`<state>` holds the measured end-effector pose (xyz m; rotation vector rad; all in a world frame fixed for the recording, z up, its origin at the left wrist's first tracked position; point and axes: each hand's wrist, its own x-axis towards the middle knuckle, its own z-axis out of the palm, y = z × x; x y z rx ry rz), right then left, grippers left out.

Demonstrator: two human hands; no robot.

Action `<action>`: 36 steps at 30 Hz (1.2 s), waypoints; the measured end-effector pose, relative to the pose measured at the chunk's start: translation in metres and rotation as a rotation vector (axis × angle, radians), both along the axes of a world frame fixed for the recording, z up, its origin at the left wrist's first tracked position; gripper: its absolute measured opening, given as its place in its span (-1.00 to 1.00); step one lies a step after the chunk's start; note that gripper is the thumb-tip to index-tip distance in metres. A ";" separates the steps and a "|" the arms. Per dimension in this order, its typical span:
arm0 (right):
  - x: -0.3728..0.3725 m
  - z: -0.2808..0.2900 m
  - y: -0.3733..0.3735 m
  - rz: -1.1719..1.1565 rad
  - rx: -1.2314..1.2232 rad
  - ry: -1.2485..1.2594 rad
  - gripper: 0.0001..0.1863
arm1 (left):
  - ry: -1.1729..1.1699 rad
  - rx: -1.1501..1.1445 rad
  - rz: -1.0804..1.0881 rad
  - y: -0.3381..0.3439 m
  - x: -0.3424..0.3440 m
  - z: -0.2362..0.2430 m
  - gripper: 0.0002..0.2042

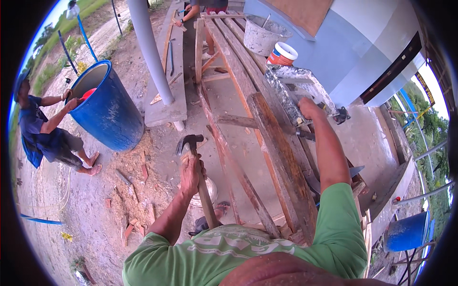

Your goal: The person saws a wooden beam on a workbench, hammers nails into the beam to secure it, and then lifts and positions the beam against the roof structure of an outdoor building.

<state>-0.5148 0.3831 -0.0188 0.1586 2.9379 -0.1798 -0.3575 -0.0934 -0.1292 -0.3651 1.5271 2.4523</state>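
Note:
My left hand (189, 175) is wrapped round the wooden handle of a claw hammer (191, 141), holding it upright with its dark head on top. My right hand (311, 109) reaches forward to a paint-splattered tray (305, 78) on a wooden bench frame (243, 78). Its fingers curl down at the tray's near side, and what they grip is hidden. A dark-handled tool (305, 135) lies just below that hand. Between my arms a worn wooden plank (281, 162) rests lengthwise on the frame.
A spattered bucket (267, 35) and a small white-and-orange pail (282, 55) stand beyond the tray. At left a person (40, 119) reaches into a blue barrel (107, 109). Another person's hand (177, 22) works on wood ahead. Wood scraps (129, 229) and sawdust litter the ground.

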 end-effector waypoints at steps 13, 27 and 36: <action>0.004 0.020 0.026 0.026 -0.120 0.176 -0.74 | -0.037 -0.013 0.115 -0.022 -0.009 -0.014 -0.65; 0.014 0.014 0.014 -0.018 0.086 0.149 -0.66 | -0.032 -0.078 -0.003 -0.002 -0.009 -0.005 -0.69; 0.024 0.039 -0.015 -0.094 0.141 -0.014 -0.66 | -0.014 -0.062 0.065 -0.021 -0.008 -0.019 -0.69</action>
